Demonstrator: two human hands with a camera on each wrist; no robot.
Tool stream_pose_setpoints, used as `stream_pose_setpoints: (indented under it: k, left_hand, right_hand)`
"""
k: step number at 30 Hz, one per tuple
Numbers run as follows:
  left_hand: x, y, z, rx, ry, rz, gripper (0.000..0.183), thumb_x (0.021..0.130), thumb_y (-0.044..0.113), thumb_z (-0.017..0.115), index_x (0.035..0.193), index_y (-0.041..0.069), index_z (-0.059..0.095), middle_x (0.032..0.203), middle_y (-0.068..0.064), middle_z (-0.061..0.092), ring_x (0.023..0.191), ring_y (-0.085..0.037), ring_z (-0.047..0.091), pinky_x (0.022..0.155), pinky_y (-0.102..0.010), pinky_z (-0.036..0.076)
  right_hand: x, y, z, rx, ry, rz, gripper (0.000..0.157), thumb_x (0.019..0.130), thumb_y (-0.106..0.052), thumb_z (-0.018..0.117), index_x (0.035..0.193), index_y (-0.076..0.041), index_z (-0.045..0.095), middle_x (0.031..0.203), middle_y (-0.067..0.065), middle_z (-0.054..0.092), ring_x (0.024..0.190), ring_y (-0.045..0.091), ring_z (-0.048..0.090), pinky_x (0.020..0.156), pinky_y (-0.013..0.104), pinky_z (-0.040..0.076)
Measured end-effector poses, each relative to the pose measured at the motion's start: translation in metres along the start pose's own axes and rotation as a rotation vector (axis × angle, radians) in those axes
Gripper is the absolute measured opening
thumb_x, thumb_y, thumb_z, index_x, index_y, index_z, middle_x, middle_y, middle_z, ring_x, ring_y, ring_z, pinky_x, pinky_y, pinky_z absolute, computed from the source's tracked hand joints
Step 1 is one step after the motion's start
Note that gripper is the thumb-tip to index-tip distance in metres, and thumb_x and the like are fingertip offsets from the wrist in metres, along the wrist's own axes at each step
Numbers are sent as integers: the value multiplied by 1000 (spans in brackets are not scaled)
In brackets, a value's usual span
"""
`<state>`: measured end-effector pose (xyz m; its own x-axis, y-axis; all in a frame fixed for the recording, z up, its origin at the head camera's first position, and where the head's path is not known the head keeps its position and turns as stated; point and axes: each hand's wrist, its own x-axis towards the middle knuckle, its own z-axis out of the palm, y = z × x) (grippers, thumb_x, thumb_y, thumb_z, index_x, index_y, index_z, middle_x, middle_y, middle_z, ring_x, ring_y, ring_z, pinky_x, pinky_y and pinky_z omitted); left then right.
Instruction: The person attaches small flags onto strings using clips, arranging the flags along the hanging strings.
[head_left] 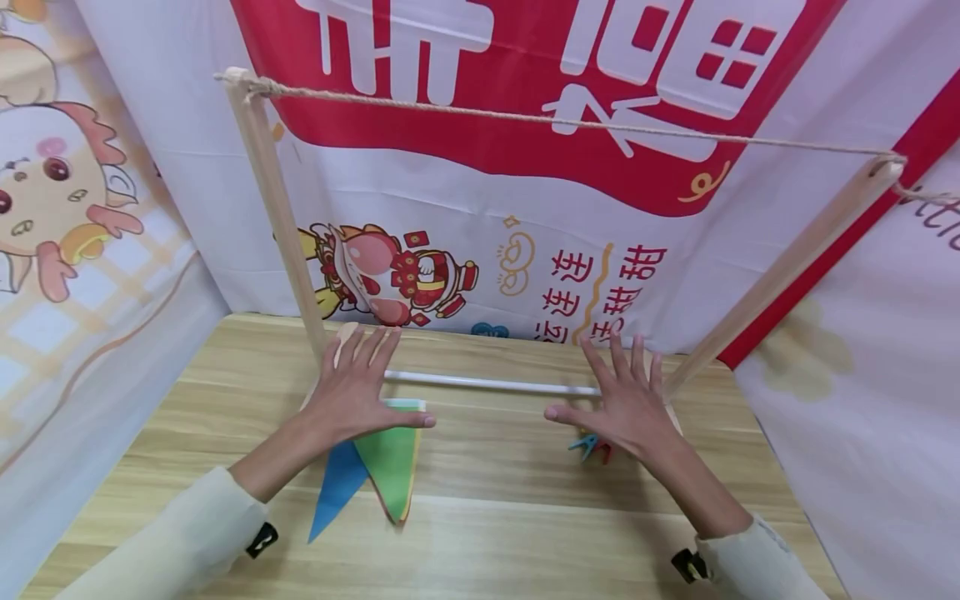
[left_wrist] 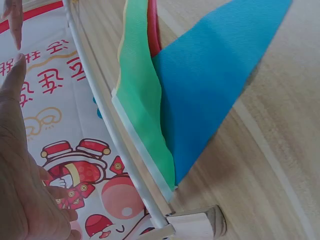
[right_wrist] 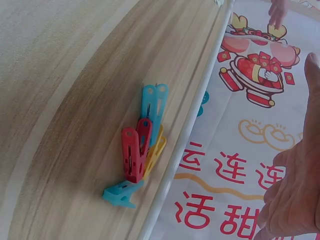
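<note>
Presently we log the pennants on the near side of the white rod (head_left: 487, 383), toward its left end: a green pennant (head_left: 388, 467) with a pale band along the edge facing the rod, and a blue pennant (head_left: 341, 487) partly beneath it, pointing away from the rod. Yellow and red edges show from under the green one. Also on the rod's near side, toward its right end, we note a bunched pile of clothespins (right_wrist: 132, 155) in blue, red and yellow.

We see the left hand (head_left: 354, 392) over the rod's left end and the right hand (head_left: 626, 400) over its right end; both have fingers spread and thumbs well apart, gripping nothing. We cannot tell whether either hand touches the rod.

Outward, we record a left post (head_left: 281, 208) and a right post (head_left: 787, 267) of wood, one at each end of the rod, with twine (head_left: 487, 114) strung high above it. Below the rod is a wood-grain table (head_left: 487, 558); beyond it hangs a printed cloth (head_left: 465, 200).
</note>
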<state>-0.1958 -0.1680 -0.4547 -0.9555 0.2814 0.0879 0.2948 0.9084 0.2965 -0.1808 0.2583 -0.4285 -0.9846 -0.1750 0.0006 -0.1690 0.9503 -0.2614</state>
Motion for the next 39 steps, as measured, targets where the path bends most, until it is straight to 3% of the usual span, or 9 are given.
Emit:
stream_pose_setpoints:
  k: [7, 11, 19, 23, 34, 39]
  left_hand:
    - [-2, -4, 4, -13, 3, 1, 141, 76, 97, 73, 180, 13, 28, 180, -21, 39, 169, -52, 28, 135, -81, 19]
    - [-4, -6, 5, -29, -25, -14, 137, 78, 98, 71, 178, 13, 32, 177, -22, 45, 166, -49, 34, 135, -80, 21]
    - [-7, -8, 8, -20, -66, -28, 133, 81, 99, 67, 177, 12, 37, 173, -24, 51, 163, -51, 40, 134, -79, 27]
    - [-9, -11, 10, -9, -78, -39, 133, 81, 99, 68, 174, 9, 41, 170, -25, 53, 159, -51, 45, 132, -78, 32]
    - [-11, -16, 11, 1, -92, -25, 113, 86, 87, 77, 163, 7, 58, 162, -24, 60, 153, -51, 49, 129, -77, 38]
    - [-12, -18, 12, -5, -86, -21, 102, 88, 81, 80, 157, 8, 64, 158, -23, 63, 148, -50, 54, 128, -76, 40]
  right_hand:
    - [-4, 3, 0, 25, -8, -17, 125, 87, -94, 66, 183, -36, 8, 191, 17, -3, 174, 55, -15, 136, 81, -12]
    - [-7, 4, 2, 27, -10, -23, 126, 87, -93, 68, 183, -34, 12, 191, 17, -1, 174, 56, -11, 137, 83, -7]
    - [-12, 10, 9, 48, -20, -9, 123, 87, -92, 68, 182, -30, 23, 192, 17, 4, 173, 61, 8, 130, 88, 25]
    - [-14, 11, 12, 51, -38, 1, 122, 87, -93, 67, 182, -29, 23, 192, 15, 7, 171, 61, 18, 126, 88, 33]
    - [-16, 19, 19, 61, -12, -47, 124, 88, -87, 73, 183, -35, 12, 189, 21, 21, 166, 61, 34, 122, 86, 41]
    - [-15, 24, 23, 88, -16, -60, 123, 89, -85, 75, 183, -34, 14, 186, 22, 29, 165, 59, 37, 124, 85, 40]
